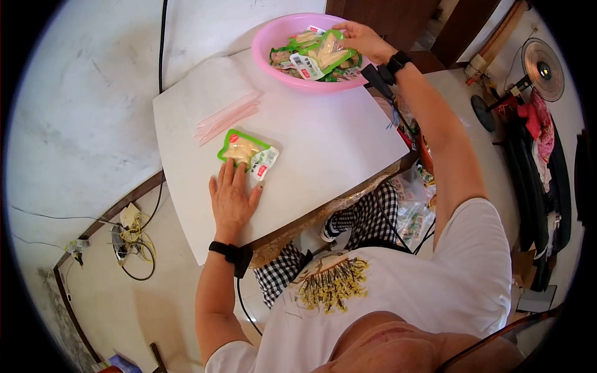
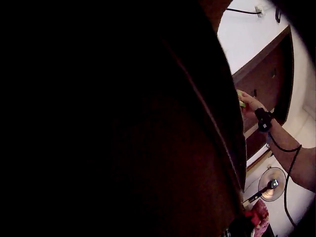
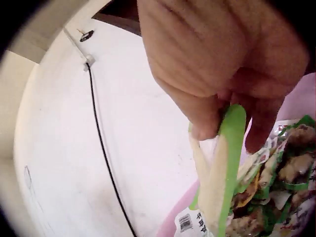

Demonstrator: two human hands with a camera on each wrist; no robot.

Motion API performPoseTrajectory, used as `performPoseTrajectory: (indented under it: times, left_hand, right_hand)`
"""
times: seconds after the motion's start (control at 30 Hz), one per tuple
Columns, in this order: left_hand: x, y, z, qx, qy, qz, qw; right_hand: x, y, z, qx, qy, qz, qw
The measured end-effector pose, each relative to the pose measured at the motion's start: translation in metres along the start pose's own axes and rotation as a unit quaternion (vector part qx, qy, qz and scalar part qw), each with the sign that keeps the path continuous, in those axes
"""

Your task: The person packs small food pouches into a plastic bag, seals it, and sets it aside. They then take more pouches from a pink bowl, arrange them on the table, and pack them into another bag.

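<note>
My left hand [image 1: 233, 202] lies on the white table with its fingertips resting on a green-edged packet [image 1: 245, 151] of pale food. Over the pink basin [image 1: 264, 59], my right hand [image 1: 367, 42] pinches the top edge of another green-edged packet [image 1: 329, 53]. In the right wrist view, the thumb and fingers of the right hand [image 3: 222, 64] grip this packet [image 3: 219, 173], which hangs above several other packets [image 3: 291, 173]. Most of the left wrist view is dark; the right hand [image 2: 251, 103] shows at its right side.
Clear plastic bags [image 1: 227, 115] with pink edges lie on the table [image 1: 311, 149] by the wall. A standing fan [image 1: 542, 69] is at the far right. Cables [image 1: 134, 239] lie on the floor at the left, and bags [image 1: 413, 205] sit beside the table's near edge.
</note>
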State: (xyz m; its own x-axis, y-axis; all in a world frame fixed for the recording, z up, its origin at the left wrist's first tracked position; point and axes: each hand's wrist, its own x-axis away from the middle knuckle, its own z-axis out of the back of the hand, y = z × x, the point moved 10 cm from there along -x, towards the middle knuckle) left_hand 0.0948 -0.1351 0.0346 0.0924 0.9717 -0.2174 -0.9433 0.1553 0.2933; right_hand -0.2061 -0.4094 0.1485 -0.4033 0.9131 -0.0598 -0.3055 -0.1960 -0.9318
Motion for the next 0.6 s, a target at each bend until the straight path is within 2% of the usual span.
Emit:
performPoseTrajectory:
  times: [0.1, 0.13, 0.23, 0.27, 0.37, 0.43, 0.53, 0.6]
  left_hand:
    - [0.001, -0.002, -0.001, -0.004, 0.004, -0.003, 1.0]
    - [0.001, -0.002, -0.002, -0.008, 0.005, -0.004, 1.0]
    - [0.001, -0.001, 0.0, -0.003, 0.0, 0.003, 1.0]
    - [0.001, -0.002, -0.002, -0.005, 0.002, 0.005, 1.0]
    - [0.0, -0.003, -0.003, -0.003, -0.004, 0.002, 1.0]
    - [0.0, -0.004, -0.005, -0.009, 0.0, 0.0, 1.0]
    - [0.0, -0.005, -0.004, -0.008, 0.003, -0.004, 1.0]
    - [-0.001, -0.004, -0.005, -0.006, 0.001, -0.007, 1.0]
  right_hand:
    - [0.013, -0.034, -0.01, -0.059, 0.001, 0.092, 0.994]
    - [0.017, -0.042, -0.019, -0.092, -0.013, 0.096, 0.991]
    - [0.03, -0.052, -0.052, -0.012, -0.077, 0.092, 0.993]
    - [0.04, -0.061, -0.069, -0.067, -0.095, 0.119, 0.986]
    - [0.044, -0.027, -0.119, 0.028, -0.15, 0.115, 0.982]
    - [0.046, -0.004, -0.153, 0.086, -0.155, 0.118, 0.977]
    - [0.03, 0.031, -0.182, 0.09, -0.133, 0.078, 0.984]
    - [0.033, 0.004, -0.186, 0.164, -0.084, 0.183, 0.966]
